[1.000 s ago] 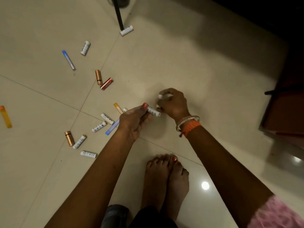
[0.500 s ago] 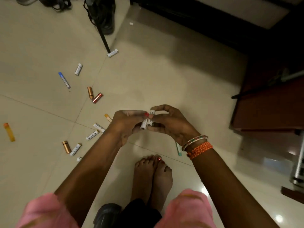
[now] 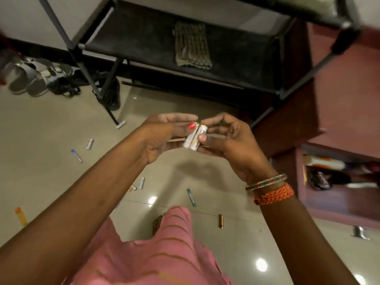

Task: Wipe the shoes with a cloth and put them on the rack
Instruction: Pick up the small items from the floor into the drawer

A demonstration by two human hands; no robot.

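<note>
Two white batteries (image 3: 194, 138) sit side by side between my hands at the middle of the view, raised above the floor. My left hand (image 3: 162, 138) pinches them with its thumb on top. My right hand (image 3: 230, 140) holds them from the other side, thumb on the label and fingers curled. A black shoe rack (image 3: 144, 38) stands ahead, and a folded patterned cloth (image 3: 192, 46) lies on its lower shelf. Grey sandals (image 3: 26, 75) and a black shoe (image 3: 111, 95) rest on the floor by the rack's left legs.
Several batteries and small tubes lie scattered on the tiled floor, among them a blue one (image 3: 76, 155), a teal one (image 3: 191, 197) and a copper one (image 3: 220, 221). A dark red cabinet (image 3: 339, 112) with an open compartment stands to the right.
Both hands have lifted the batteries higher off the floor. The view has tilted up, bringing the rack, the cloth and the sandals into sight.
</note>
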